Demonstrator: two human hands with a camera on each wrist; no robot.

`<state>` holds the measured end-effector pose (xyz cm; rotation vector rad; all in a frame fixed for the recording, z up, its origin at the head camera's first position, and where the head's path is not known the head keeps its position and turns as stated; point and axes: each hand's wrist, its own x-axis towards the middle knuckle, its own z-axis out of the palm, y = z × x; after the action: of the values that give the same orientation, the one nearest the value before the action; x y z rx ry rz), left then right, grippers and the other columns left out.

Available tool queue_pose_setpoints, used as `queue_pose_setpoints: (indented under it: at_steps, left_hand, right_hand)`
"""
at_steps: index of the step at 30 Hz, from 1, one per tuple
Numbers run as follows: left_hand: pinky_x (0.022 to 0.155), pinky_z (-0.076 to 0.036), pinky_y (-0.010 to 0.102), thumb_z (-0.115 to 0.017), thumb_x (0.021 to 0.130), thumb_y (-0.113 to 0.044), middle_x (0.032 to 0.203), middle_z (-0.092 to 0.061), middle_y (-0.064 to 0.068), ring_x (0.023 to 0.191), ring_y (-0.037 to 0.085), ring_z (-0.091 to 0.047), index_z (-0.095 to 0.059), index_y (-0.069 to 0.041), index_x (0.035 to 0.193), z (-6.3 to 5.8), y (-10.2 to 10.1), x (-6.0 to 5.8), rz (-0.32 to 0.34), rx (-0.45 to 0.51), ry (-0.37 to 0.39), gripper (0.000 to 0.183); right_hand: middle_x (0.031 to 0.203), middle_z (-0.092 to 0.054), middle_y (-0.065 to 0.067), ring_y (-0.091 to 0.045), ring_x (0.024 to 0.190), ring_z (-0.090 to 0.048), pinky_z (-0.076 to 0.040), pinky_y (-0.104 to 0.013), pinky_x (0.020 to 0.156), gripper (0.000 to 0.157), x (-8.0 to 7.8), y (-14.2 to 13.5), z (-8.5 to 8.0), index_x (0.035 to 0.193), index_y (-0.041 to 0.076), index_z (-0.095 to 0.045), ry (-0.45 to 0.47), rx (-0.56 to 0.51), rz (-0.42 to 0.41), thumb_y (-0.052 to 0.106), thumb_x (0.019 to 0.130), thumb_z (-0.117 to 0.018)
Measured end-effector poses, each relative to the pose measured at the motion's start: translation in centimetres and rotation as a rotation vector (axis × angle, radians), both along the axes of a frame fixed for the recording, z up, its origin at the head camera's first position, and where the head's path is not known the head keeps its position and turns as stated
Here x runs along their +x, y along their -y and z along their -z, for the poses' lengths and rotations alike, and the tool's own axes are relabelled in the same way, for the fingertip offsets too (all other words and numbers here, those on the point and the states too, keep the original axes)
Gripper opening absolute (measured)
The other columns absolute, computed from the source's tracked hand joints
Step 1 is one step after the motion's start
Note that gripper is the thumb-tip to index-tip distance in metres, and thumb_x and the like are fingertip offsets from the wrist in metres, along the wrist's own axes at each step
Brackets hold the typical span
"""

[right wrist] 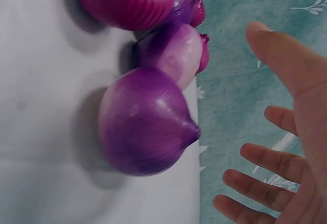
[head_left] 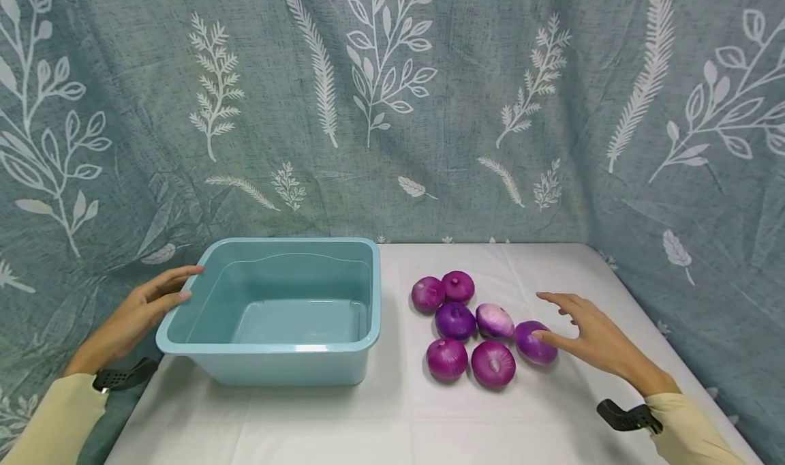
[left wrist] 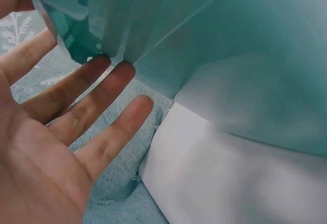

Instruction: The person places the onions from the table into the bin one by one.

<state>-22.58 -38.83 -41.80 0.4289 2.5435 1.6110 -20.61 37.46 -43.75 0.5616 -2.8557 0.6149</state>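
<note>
A light teal plastic basin [head_left: 270,348] stands on the left of the table. My left hand [head_left: 144,308] rests at its left rim; in the left wrist view the fingers [left wrist: 104,89] stretch out straight beside the outer wall. Out to the right, my right hand [head_left: 585,332] hovers with fingers spread and nothing in them. Nearest to it lies a purple onion [head_left: 535,346], partly overlapped by the thumb in the head view. The right wrist view shows this onion [right wrist: 145,124] apart from the fingers, its pointed tip facing them.
Several more red onions lie close together right of the basin, among them a pale-sided onion [head_left: 494,320] and a front onion [head_left: 493,364]. White cloth [head_left: 319,424] covers the table. Patterned blue-green fabric [head_left: 441,110] hangs behind and along both sides.
</note>
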Motion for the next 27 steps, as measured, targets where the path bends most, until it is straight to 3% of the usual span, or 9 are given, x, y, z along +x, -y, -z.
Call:
queue_pose_setpoints:
  at_steps: [5, 10, 12, 15, 18, 20, 23, 25, 27]
  left_hand:
    - [0.103, -0.037, 0.019, -0.047, 0.112, -0.022, 0.167, -0.022, -0.001, 0.141, 0.002, -0.027, -0.031, -0.023, 0.163, 0.2, 0.1, 0.0, 0.003, 0.030, 0.034, 0.054]
    - [0.095, -0.038, 0.014, -0.045, 0.112, -0.020, 0.170, -0.016, -0.001, 0.145, 0.006, -0.023, -0.026, -0.026, 0.165, 0.4, 0.4, 0.0, 0.037, 0.039, 0.056, 0.057]
    - [0.099, -0.039, 0.022, -0.044, 0.112, -0.018, 0.170, -0.013, -0.002, 0.146, 0.008, -0.022, -0.024, -0.026, 0.166, 0.4, 0.4, 0.0, 0.051, 0.032, 0.054, 0.058]
    - [0.110, -0.035, 0.050, -0.043, 0.112, -0.015, 0.171, -0.011, -0.002, 0.149, 0.011, -0.019, -0.021, -0.027, 0.166, 0.4, 0.6, 0.1, 0.065, 0.038, 0.062, 0.060]
    - [0.107, -0.027, 0.070, -0.043, 0.111, -0.014, 0.171, -0.009, -0.003, 0.149, 0.012, -0.018, -0.020, -0.027, 0.167, 0.4, 0.6, 0.2, 0.072, 0.045, 0.066, 0.062]
    - [0.109, -0.031, 0.062, -0.043, 0.111, -0.013, 0.171, -0.010, -0.003, 0.148, 0.009, -0.020, -0.020, -0.027, 0.167, 0.5, 0.6, 0.2, 0.072, 0.047, 0.063, 0.062]
    - [0.103, -0.042, 0.038, -0.043, 0.111, -0.013, 0.170, -0.015, -0.001, 0.141, 0.002, -0.027, -0.021, -0.026, 0.166, 0.6, 0.7, 0.2, 0.065, 0.035, 0.047, 0.061]
    - [0.103, -0.040, 0.037, -0.043, 0.111, -0.012, 0.169, -0.016, -0.001, 0.139, -0.001, -0.028, -0.022, -0.025, 0.166, 0.7, 0.7, 0.2, 0.064, 0.048, 0.046, 0.061]
    - [0.108, -0.036, 0.051, -0.043, 0.111, -0.011, 0.169, -0.016, 0.000, 0.139, -0.001, -0.027, -0.021, -0.024, 0.166, 0.8, 0.7, 0.3, 0.071, 0.056, 0.046, 0.061]
  right_hand:
    - [0.139, -0.057, -0.014, -0.034, 0.112, -0.060, -0.053, -0.055, 0.086, 0.075, 0.1, -0.6, 1.0, 0.150, 0.014, -0.053, 0.000, -0.007, -0.009, 0.048, 0.089, -0.080]
    - [0.140, -0.057, -0.013, -0.034, 0.111, -0.061, -0.054, -0.055, 0.086, 0.077, 0.5, -1.1, 1.8, 0.150, 0.014, -0.053, 0.023, -0.020, -0.017, 0.048, 0.087, -0.082]
    - [0.140, -0.056, -0.013, -0.034, 0.111, -0.061, -0.054, -0.054, 0.086, 0.079, 0.6, -1.2, 2.0, 0.150, 0.015, -0.052, 0.035, -0.027, -0.019, 0.048, 0.086, -0.082]
    - [0.141, -0.057, -0.012, -0.033, 0.111, -0.061, -0.054, -0.053, 0.085, 0.081, 0.6, -1.4, 2.5, 0.151, 0.016, -0.051, 0.038, -0.033, -0.024, 0.049, 0.085, -0.083]
    - [0.141, -0.057, -0.010, -0.032, 0.110, -0.061, -0.054, -0.052, 0.085, 0.083, 0.6, -1.5, 3.0, 0.152, 0.016, -0.051, 0.033, -0.039, -0.027, 0.049, 0.084, -0.084]
    - [0.140, -0.057, -0.010, -0.032, 0.110, -0.061, -0.054, -0.052, 0.085, 0.084, 0.5, -1.6, 3.4, 0.152, 0.016, -0.051, 0.036, -0.039, -0.027, 0.051, 0.083, -0.085]
    - [0.139, -0.057, -0.012, -0.031, 0.109, -0.060, -0.055, -0.051, 0.084, 0.087, 0.5, -1.5, 3.8, 0.152, 0.016, -0.051, 0.047, -0.039, -0.025, 0.053, 0.081, -0.085]
    - [0.138, -0.058, -0.012, -0.030, 0.108, -0.061, -0.055, -0.048, 0.083, 0.088, 0.4, -1.5, 4.2, 0.151, 0.016, -0.051, 0.050, -0.038, -0.023, 0.054, 0.080, -0.086]
    - [0.138, -0.058, -0.013, -0.028, 0.108, -0.061, -0.055, -0.046, 0.082, 0.089, 0.4, -1.4, 4.5, 0.151, 0.015, -0.052, 0.048, -0.037, -0.027, 0.054, 0.079, -0.086]
